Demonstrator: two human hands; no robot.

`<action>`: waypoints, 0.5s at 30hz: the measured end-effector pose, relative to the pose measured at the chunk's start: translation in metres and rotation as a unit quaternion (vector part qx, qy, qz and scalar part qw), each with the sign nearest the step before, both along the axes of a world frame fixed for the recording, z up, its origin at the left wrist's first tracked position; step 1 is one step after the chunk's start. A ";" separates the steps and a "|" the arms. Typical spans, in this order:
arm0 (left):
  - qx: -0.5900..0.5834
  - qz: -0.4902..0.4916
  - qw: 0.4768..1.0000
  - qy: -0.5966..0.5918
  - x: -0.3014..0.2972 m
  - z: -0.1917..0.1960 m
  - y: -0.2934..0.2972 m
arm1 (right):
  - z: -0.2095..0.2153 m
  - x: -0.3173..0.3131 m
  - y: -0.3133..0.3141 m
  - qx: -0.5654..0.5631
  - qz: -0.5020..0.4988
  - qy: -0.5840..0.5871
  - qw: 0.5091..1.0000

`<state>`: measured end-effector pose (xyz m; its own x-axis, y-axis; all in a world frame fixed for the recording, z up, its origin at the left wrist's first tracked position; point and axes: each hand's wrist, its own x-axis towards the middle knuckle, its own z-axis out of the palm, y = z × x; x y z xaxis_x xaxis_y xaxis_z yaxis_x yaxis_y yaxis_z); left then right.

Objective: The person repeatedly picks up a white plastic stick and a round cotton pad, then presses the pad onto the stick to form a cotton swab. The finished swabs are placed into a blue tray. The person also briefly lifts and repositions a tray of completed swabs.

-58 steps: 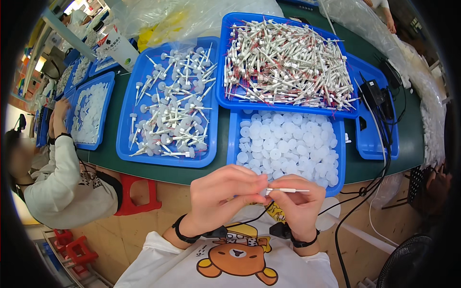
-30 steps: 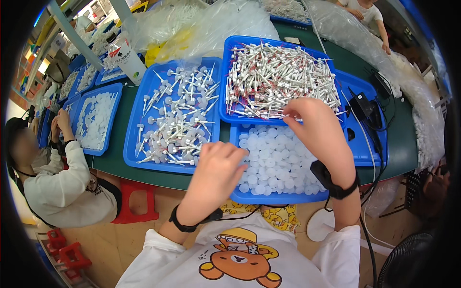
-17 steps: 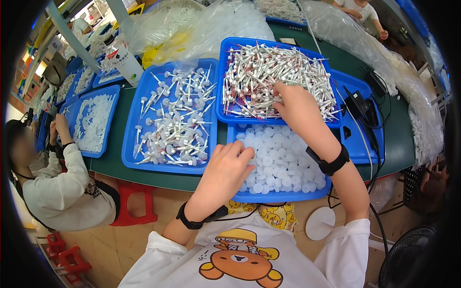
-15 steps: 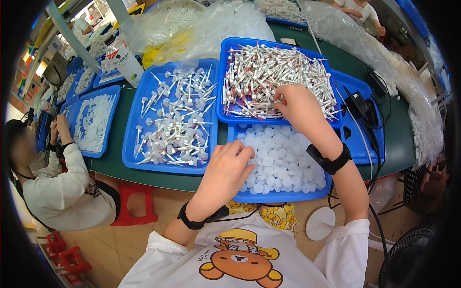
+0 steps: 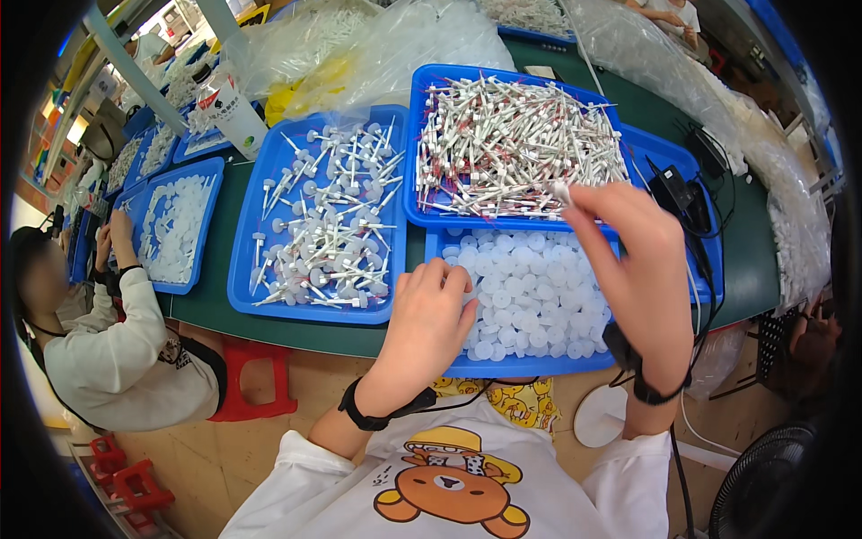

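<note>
White stick part | pinched by right hand (fingertips) | above cap tray

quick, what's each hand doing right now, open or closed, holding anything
Left hand: curled, fingertips down among the round white caps in the near blue tray; whether it grips one cannot be told.
Right hand: pinched shut on a small white piece.

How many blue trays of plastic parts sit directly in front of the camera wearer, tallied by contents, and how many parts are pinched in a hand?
Tray of round white caps: 1
Tray of white stemmed pieces: 1
Tray of red-and-white sticks: 1
White part pinched in the right hand: 1
Total: 4
</note>
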<state>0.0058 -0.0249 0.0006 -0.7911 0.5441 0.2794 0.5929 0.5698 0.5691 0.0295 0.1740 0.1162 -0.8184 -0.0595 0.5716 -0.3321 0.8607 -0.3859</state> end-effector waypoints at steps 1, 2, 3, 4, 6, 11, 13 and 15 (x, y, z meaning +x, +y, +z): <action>-0.007 0.003 1.000 0.007 0.001 0.001 0.001 | 0.004 0.018 -0.006 0.007 0.000 -0.010 1.000; -0.015 0.010 1.000 0.014 0.003 0.001 0.001 | 0.004 0.034 -0.011 0.014 0.004 -0.018 1.000; -0.019 0.016 1.000 0.010 0.004 0.000 0.000 | 0.000 0.048 -0.016 -0.003 0.004 -0.041 0.999; -0.024 0.021 0.999 0.006 0.005 -0.001 -0.001 | -0.003 0.062 -0.020 -0.020 0.002 -0.064 0.998; -0.028 0.027 0.999 0.006 0.006 -0.002 -0.001 | -0.012 0.079 -0.025 -0.045 -0.009 -0.099 0.994; -0.027 0.020 0.999 0.013 0.007 -0.003 -0.001 | -0.050 0.092 -0.032 -0.130 -0.059 -0.145 0.979; -0.008 0.012 1.000 0.002 0.004 -0.004 -0.003 | -0.062 0.092 -0.033 -0.150 -0.069 -0.136 0.977; 0.012 0.013 1.000 -0.020 0.003 -0.003 -0.004 | -0.071 0.092 -0.033 -0.155 -0.077 -0.119 0.978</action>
<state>0.0087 -0.0285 -0.0023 -0.8155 0.5171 0.2597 0.5547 0.5706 0.6056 0.1214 0.1407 0.0456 -0.9161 0.2211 0.3345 -0.0767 0.7222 -0.6874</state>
